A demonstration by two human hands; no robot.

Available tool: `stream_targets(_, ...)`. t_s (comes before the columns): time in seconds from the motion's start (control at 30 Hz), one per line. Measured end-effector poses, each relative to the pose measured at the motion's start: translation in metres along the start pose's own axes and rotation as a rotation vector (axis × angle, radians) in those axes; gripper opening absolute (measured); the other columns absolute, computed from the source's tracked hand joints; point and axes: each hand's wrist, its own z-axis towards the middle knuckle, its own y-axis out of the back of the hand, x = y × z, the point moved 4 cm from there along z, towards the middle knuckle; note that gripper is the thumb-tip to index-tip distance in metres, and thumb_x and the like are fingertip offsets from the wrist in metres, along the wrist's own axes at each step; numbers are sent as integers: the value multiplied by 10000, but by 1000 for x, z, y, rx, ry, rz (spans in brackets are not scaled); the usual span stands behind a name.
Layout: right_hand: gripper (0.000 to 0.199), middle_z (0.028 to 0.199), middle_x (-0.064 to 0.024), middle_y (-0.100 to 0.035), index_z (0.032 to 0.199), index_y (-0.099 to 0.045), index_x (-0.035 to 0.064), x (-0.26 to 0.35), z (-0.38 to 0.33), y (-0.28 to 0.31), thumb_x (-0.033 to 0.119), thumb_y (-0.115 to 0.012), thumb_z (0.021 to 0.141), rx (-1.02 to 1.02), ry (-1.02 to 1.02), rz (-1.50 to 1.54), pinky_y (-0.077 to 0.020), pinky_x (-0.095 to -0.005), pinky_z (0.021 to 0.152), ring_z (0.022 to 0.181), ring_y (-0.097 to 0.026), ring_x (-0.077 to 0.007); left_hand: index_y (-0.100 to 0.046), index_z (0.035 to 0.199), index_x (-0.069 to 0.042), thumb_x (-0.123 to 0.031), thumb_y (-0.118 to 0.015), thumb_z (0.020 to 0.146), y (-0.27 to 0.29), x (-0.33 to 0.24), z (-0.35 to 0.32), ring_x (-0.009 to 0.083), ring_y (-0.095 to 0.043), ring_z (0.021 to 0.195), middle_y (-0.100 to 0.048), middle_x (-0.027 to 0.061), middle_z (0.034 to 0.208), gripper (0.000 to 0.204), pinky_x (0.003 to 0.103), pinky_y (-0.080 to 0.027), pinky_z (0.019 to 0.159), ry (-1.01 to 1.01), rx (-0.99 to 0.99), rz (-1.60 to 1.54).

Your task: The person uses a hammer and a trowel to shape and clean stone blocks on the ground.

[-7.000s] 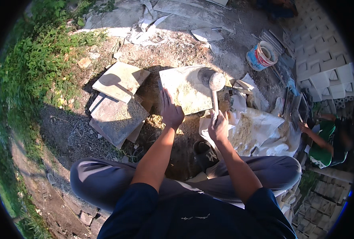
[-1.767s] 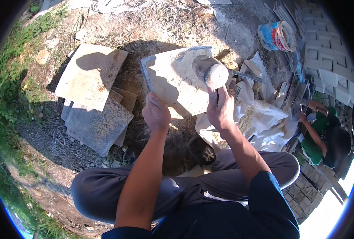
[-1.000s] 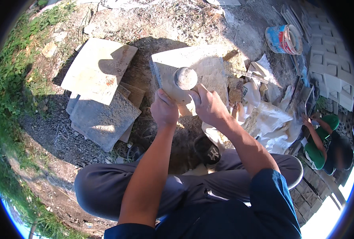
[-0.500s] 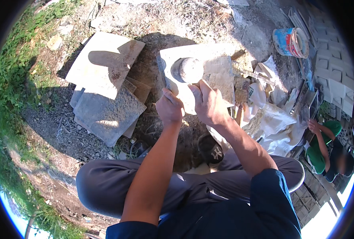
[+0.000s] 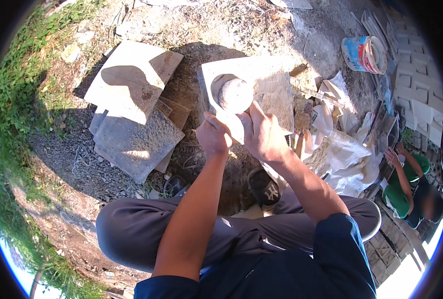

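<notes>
Centre frame: left hand [image 5: 214,135] grips the near edge of the pale stone slab [image 5: 271,92], right hand [image 5: 262,133] clamps a mallet's handle, its rounded head [image 5: 234,93] on the slab.

We are wearing a dark navy short-sleeved shirt [image 5: 326,259], loose grey trousers [image 5: 146,234] and black shoes [image 5: 264,187] bearing a white mark; our forearms are showing bare.
</notes>
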Motion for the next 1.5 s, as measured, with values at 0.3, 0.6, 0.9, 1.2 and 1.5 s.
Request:
stream_targets(0.3,378,766,-208,-656,938,-661,-26,-26,-48,44,322,-565,1050,-66,-592,24,-503,-450,779,720,-638,-369,-644,706,85,-281,-324,1078,0,8,1,518,-629,691,-634,315,706,612,566,-503,662,8,-52,77)
stream_targets(0.6,487,608,-153,-566,792,-642,-29,-63,-127,40,404,-620,1016,-277,-503,18,-454,-391,703,577,-518,-295,-705,764,84,-442,-412,1051,-2,-2,0,487,-689,792,-682,311,750,668,531,-553,792,95,33,-115)
stream_targets(0.9,374,856,-218,-729,1014,-728,-18,-82,-138,33,349,-658,996,-221,-452,131,-540,-406,752,794,-723,-334,-731,923,64,-592,-593,950,-27,29,6,435,-733,933,-737,290,931,671,519,-583,835,211,1,157)
stream_targets(1.2,476,641,-145,-575,807,-630,-39,-91,-142,19,400,-676,985,-212,-428,223,-444,-391,610,600,-531,-222,-696,965,87,-757,-490,944,-12,9,2,359,-769,776,-754,217,815,869,447,-622,690,315,102,87)
stream_targets(1.5,402,676,-158,-605,837,-647,-23,-127,-141,1,349,-646,991,-305,-424,383,-448,-389,608,627,-583,-242,-708,935,86,-734,-502,933,-18,13,15,420,-740,924,-738,287,937,845,490,-600,798,263,-31,224)
